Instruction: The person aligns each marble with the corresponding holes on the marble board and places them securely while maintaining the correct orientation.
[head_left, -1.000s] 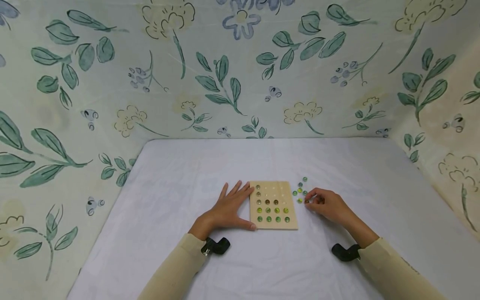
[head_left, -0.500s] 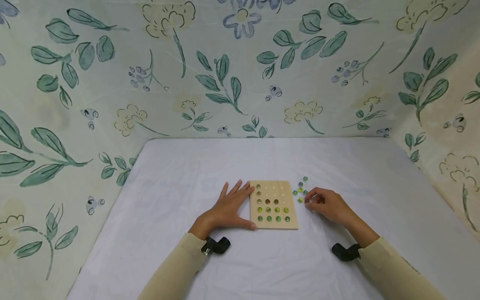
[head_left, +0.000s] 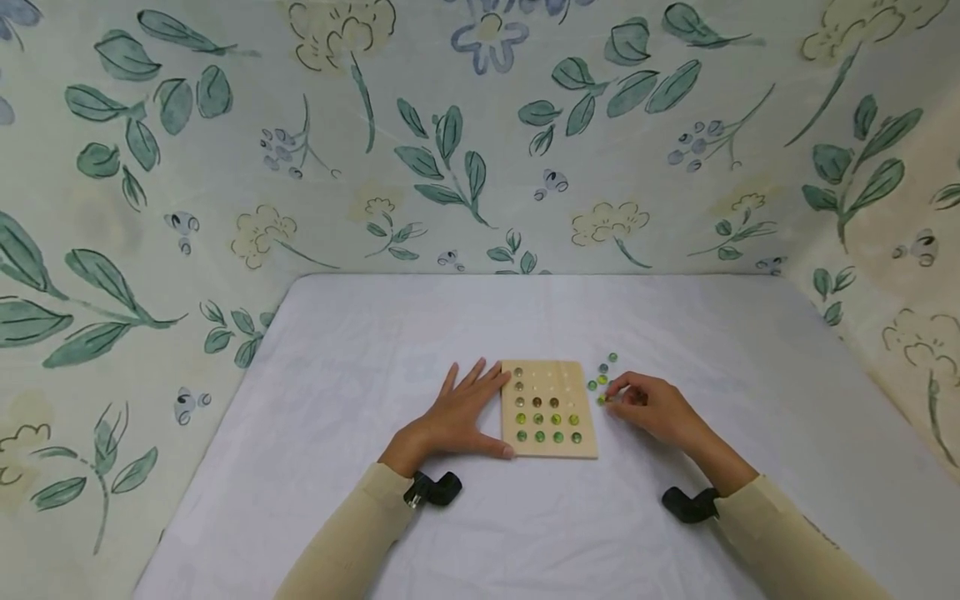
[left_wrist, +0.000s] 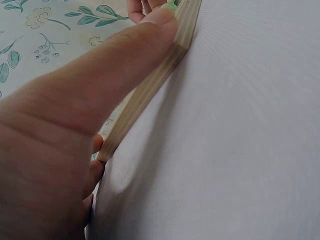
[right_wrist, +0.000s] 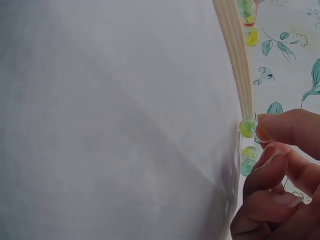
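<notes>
A square wooden board (head_left: 547, 448) with rows of round hollows lies on the white cloth, several glass marbles (head_left: 558, 437) seated in it. My left hand (head_left: 459, 421) rests along its left edge, fingers spread, the thumb (left_wrist: 125, 55) at the near left corner. Just right of the board my right hand (head_left: 651, 407) pinches a marble with orange in it (right_wrist: 262, 133) between thumb and fingertip. Right beside that marble is a yellow-green marble (right_wrist: 247, 128). The other fingers of this hand are curled.
Several loose green and yellow marbles (head_left: 602, 379) lie between the board's right edge and the right hand. White cloth (head_left: 375, 333) covers the table. Floral fabric (head_left: 450, 125) hangs behind and at the sides. A black camera (head_left: 690, 505) sits on the right wrist.
My right hand has shifted slightly left towards the board with the marble pinched, close up to a yellow-green one. The left hand stays on the board's edge.
</notes>
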